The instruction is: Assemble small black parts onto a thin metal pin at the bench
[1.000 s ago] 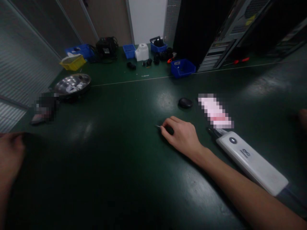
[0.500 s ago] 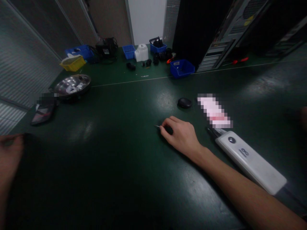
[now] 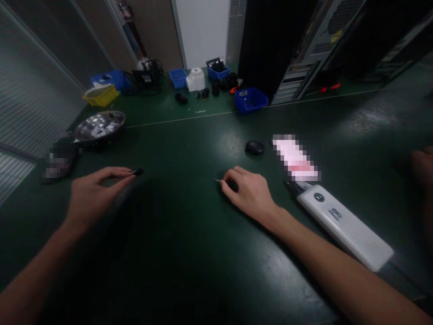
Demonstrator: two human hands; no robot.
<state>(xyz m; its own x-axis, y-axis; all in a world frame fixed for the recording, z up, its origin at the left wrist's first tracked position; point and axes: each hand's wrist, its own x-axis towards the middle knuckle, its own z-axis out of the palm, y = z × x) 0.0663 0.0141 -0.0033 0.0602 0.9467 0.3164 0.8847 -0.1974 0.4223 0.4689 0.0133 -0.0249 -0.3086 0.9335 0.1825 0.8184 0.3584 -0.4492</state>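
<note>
My left hand (image 3: 93, 194) pinches a small black part (image 3: 137, 171) between thumb and fingertips, above the left half of the green table. Its exact kind is too small to make out. Resting on the table near the middle, my right hand (image 3: 248, 192) is closed round a thin tool with a metal tip (image 3: 217, 180). The tip points left, and most of the tool is hidden in the fingers. A black computer mouse (image 3: 255, 147) lies just beyond that hand.
Right of my right arm lie a white device marked 18 (image 3: 345, 225) and a blurred-out pink-white item (image 3: 294, 158). A metal bowl (image 3: 117, 118), yellow bin (image 3: 101, 95) and blue bin (image 3: 252, 101) stand farther back. Another person's hand (image 3: 421, 167) is at the right edge.
My left hand has come in from the left edge toward the middle, carrying the small black part. My right hand keeps its grip; the whole view has shifted slightly.
</note>
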